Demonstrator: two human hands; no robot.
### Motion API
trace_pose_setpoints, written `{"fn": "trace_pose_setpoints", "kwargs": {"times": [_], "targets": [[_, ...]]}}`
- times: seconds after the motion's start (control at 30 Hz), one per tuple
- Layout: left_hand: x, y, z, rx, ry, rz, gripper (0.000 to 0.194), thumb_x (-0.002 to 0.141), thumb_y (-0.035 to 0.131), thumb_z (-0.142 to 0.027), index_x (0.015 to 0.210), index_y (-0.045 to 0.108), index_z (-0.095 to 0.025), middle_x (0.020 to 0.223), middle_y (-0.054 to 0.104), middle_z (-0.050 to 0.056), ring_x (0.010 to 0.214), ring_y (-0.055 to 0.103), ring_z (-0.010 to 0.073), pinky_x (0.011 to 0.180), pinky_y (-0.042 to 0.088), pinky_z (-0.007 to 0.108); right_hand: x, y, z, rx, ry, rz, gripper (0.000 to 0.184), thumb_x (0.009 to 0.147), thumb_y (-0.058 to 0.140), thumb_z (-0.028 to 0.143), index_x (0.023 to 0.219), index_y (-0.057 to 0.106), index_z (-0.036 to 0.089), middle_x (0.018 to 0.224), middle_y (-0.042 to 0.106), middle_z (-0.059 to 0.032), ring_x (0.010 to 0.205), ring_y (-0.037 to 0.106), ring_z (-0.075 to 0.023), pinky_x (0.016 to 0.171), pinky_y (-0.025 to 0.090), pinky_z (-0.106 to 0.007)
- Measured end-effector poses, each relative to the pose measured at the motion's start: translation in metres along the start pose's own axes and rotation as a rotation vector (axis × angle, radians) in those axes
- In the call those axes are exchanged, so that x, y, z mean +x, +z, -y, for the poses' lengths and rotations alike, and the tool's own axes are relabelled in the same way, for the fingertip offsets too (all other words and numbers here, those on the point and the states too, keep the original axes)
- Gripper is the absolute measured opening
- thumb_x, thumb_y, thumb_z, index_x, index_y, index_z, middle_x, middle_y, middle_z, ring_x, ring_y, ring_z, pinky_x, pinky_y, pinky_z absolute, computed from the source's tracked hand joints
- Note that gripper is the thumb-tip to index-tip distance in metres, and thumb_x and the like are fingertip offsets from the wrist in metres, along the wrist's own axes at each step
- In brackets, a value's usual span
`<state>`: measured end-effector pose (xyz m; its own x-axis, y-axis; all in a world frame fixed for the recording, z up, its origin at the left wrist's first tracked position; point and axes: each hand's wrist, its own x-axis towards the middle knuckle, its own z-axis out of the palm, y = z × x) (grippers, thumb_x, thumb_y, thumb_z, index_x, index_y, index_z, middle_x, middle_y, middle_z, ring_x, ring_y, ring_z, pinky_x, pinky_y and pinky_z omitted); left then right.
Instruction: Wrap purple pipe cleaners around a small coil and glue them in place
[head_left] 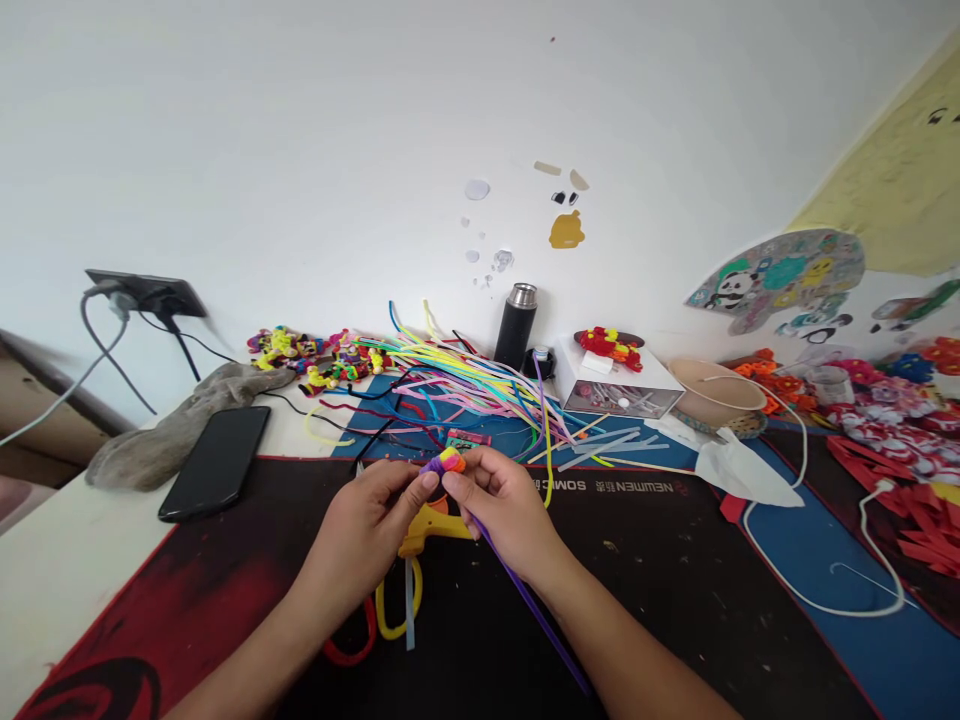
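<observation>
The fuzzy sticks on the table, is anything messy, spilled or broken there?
The fuzzy sticks look messy: they lie in a loose, tangled heap, with some ends poking up. A crumpled white sheet lies to the right. I see nothing spilled or broken.

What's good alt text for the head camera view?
Left hand and right hand hold a small colorful fuzzy piece and a purple strand above a dark mat. Nearby are bright fuzzy sticks, a black bottle and a phone.

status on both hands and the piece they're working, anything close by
both hands pinching multicolour fuzzy piece; purple stem trailing below; yellow tool right beneath
</observation>
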<state>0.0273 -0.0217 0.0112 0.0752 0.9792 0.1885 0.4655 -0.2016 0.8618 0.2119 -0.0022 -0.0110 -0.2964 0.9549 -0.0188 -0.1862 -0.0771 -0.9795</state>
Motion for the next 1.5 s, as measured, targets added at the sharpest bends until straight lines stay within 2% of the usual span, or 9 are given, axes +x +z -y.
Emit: {"fn": "trace_pose_setpoints", "kwargs": {"times": [0.2, 0.33, 0.43, 0.5, 0.6, 0.73, 0.9, 1.13, 1.5], "targets": [[-0.002, 0.002, 0.011, 0.089, 0.124, -0.065, 0.034, 0.103, 0.062, -0.053, 0.106, 0.081, -0.025, 0.098, 0.079, 0.005, 0.092, 0.073, 0.0257, 0.082, 0.055, 0.035, 0.001, -0.001, -0.002, 0.003, -0.005, -0.005, 0.047, 0.084, 0.087, 0.061, 0.098, 0.069, 0.02, 0.059, 0.058, 0.0083, 0.044, 0.048, -0.0083, 0.042, 0.037, -0.022], [-0.002, 0.003, 0.015, 0.175, 0.345, -0.149, 0.036, 0.103, 0.071, -0.042, 0.134, 0.072, -0.025, 0.114, 0.08, 0.007, 0.102, 0.074, 0.0255, 0.091, 0.058, 0.036, 0.001, 0.0, -0.003, 0.024, -0.004, -0.011, 0.047, 0.082, 0.088, 0.06, 0.096, 0.068, 0.02, 0.06, 0.06, 0.0076, 0.043, 0.047, -0.0079, 0.04, 0.036, -0.021], [-0.001, 0.003, 0.017, 0.228, 0.512, -0.164, 0.033, 0.102, 0.073, -0.027, 0.135, 0.072, -0.027, 0.119, 0.079, 0.007, 0.108, 0.074, 0.0236, 0.097, 0.057, 0.034, 0.001, 0.0, -0.003, 0.031, -0.002, 0.005, 0.047, 0.083, 0.088, 0.06, 0.096, 0.068, 0.02, 0.062, 0.062, 0.0067, 0.044, 0.048, -0.0078, 0.041, 0.036, -0.021], [-0.001, 0.003, 0.017, 0.239, 0.55, -0.153, 0.031, 0.103, 0.071, -0.02, 0.133, 0.074, -0.027, 0.118, 0.08, 0.006, 0.107, 0.075, 0.0223, 0.096, 0.057, 0.032, 0.001, 0.0, -0.004, 0.033, 0.003, 0.013, 0.047, 0.083, 0.088, 0.06, 0.095, 0.068, 0.02, 0.063, 0.062, 0.0065, 0.045, 0.048, -0.0078, 0.041, 0.037, -0.021], [-0.003, 0.002, 0.014, 0.213, 0.505, -0.142, 0.031, 0.101, 0.07, -0.019, 0.132, 0.075, -0.026, 0.112, 0.08, 0.006, 0.099, 0.075, 0.0205, 0.09, 0.058, 0.03, 0.001, 0.001, -0.004, 0.045, 0.015, 0.015, 0.048, 0.082, 0.089, 0.061, 0.092, 0.066, 0.02, 0.063, 0.06, 0.0072, 0.045, 0.049, -0.0078, 0.041, 0.038, -0.02], [-0.005, 0.0, 0.007, 0.137, 0.384, -0.134, 0.026, 0.099, 0.072, -0.024, 0.124, 0.078, -0.025, 0.096, 0.079, 0.001, 0.08, 0.072, 0.0171, 0.076, 0.058, 0.026, 0.0, 0.001, -0.003, 0.043, 0.029, 0.039, 0.049, 0.084, 0.088, 0.062, 0.092, 0.064, 0.02, 0.065, 0.062, 0.0066, 0.045, 0.049, -0.0075, 0.041, 0.037, -0.02], [-0.004, -0.002, 0.002, 0.099, 0.257, -0.152, 0.027, 0.096, 0.074, -0.033, 0.122, 0.081, -0.027, 0.098, 0.082, 0.001, 0.08, 0.072, 0.0176, 0.072, 0.057, 0.026, -0.001, 0.001, 0.002, -0.006, 0.052, 0.081, 0.049, 0.087, 0.082, 0.065, 0.092, 0.066, 0.019, 0.057, 0.058, 0.0076, 0.042, 0.043, -0.0075, 0.041, 0.032, -0.021], [-0.001, -0.004, 0.001, 0.079, 0.141, -0.155, 0.029, 0.092, 0.075, -0.039, 0.117, 0.084, -0.027, 0.09, 0.081, 0.0, 0.074, 0.07, 0.0182, 0.071, 0.057, 0.028, -0.003, 0.003, 0.012, -0.057, 0.027, 0.018, 0.046, 0.086, 0.082, 0.063, 0.086, 0.066, 0.02, 0.054, 0.052, 0.0089, 0.043, 0.037, -0.0074, 0.043, 0.028, -0.022], [-0.002, -0.004, 0.002, 0.018, 0.026, -0.129, 0.034, 0.09, 0.076, -0.046, 0.116, 0.085, -0.025, 0.092, 0.081, 0.002, 0.077, 0.069, 0.0203, 0.072, 0.056, 0.031, -0.005, 0.002, 0.012, -0.082, -0.01, -0.026, 0.039, 0.089, 0.079, 0.056, 0.084, 0.067, 0.02, 0.057, 0.049, 0.0088, 0.046, 0.038, -0.0083, 0.045, 0.028, -0.023]]}}
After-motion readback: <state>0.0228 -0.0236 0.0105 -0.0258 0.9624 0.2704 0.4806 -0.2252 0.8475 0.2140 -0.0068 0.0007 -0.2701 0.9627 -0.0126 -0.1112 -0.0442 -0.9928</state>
